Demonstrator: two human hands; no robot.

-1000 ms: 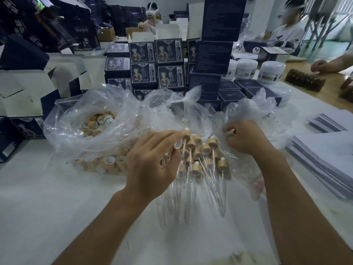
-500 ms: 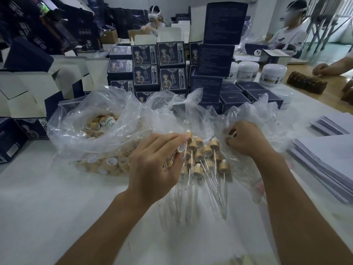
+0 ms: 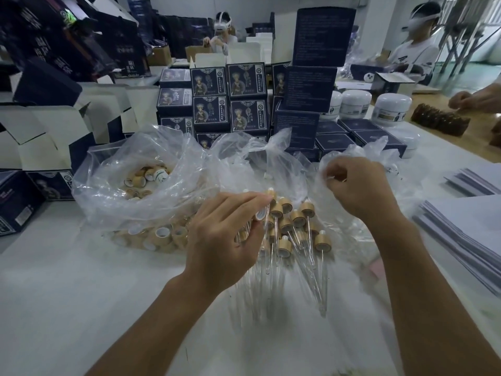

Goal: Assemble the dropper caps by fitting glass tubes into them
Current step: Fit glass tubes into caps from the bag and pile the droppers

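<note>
The left hand (image 3: 225, 240) holds a dropper cap (image 3: 260, 214) at its fingertips, white opening turned toward the right, with a thin glass tube (image 3: 267, 240) hanging from it over the pile. The right hand (image 3: 360, 191) is curled, fingers pinching into the clear bag (image 3: 352, 158) on the right; whether it already grips a tube there I cannot tell. To do this step well, draw one tube out by its blunt end, keep the cap steady, line the tube with the cap's hole and push straight, not at a slant, since thin glass may snap. The finished droppers (image 3: 292, 229) lie in a heap at centre, tan collars far, clear tips near. Loose caps fill the left bag (image 3: 130, 191)
</note>
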